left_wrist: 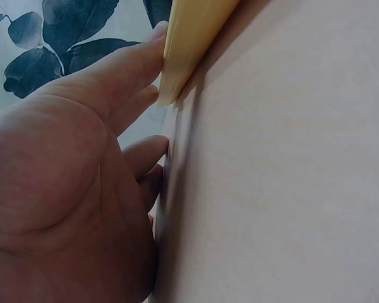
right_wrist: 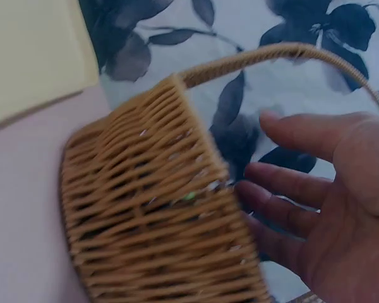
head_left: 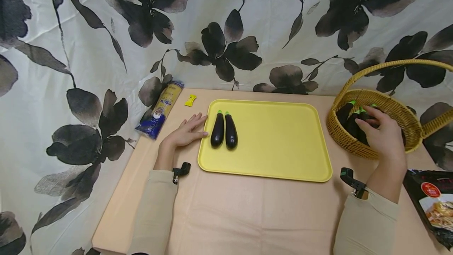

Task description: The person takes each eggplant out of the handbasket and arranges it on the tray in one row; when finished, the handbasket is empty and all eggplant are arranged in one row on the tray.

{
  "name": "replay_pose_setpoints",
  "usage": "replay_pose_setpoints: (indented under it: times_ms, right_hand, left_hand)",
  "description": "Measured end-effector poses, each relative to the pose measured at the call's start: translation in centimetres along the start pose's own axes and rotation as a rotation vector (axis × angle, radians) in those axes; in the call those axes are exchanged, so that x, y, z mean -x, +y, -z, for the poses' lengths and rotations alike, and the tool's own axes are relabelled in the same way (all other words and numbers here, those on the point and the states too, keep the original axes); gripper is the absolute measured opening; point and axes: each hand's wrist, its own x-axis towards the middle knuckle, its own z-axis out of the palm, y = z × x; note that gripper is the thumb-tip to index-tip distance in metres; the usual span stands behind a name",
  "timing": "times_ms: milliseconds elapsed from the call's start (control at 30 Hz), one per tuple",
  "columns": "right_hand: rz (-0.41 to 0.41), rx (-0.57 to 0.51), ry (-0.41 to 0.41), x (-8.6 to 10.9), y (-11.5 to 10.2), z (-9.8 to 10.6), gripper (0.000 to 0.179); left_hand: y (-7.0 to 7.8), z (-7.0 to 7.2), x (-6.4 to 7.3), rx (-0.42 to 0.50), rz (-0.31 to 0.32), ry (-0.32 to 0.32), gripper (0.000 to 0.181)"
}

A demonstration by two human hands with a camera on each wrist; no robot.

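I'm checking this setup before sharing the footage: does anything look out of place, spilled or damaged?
One mild oddity: the long packet lies at the table's far left corner, seemingly jutting past the edge. I see nothing spilled or damaged; two eggplants lie neatly side by side on the yellow tray.

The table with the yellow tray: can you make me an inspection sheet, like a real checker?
Surface: pale table.
Job's things: two eggplants on the left part of the yellow tray; more eggplants in the wicker basket.
Clutter: blue-and-yellow packet, small yellow item, black packet.
Hands: left hand touches the tray's left edge; right hand is at the basket's eggplants, whether touching is unclear.
Cables: nothing seen.
Surroundings: flowery cloth behind the table.
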Motion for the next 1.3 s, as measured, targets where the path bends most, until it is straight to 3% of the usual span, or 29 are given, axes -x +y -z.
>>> replay_pose_setpoints:
  times_ms: [233,533,900,1300]
  right_hand:
    - [-0.029,0.050,-0.029,-0.6,1.9,-0.2,0.064]
    - [-0.116,0.070,-0.078,-0.8,2.7,-0.3,0.070]
    - [-0.103,0.195,-0.176,-0.6,3.1,-0.5,0.076]
    - [-0.095,0.147,-0.152,-1.1,3.5,-0.7,0.074]
  left_hand:
    - [-0.1,0.0,-0.1,-0.005,-0.001,-0.003,0.083]
    - [-0.1,0.1,0.0,-0.006,-0.003,-0.004,0.083]
    - [-0.4,-0.1,-0.2,0.011,0.004,0.001,0.081]
    - [-0.3,-0.1,-0.2,0.017,0.007,0.002,0.081]
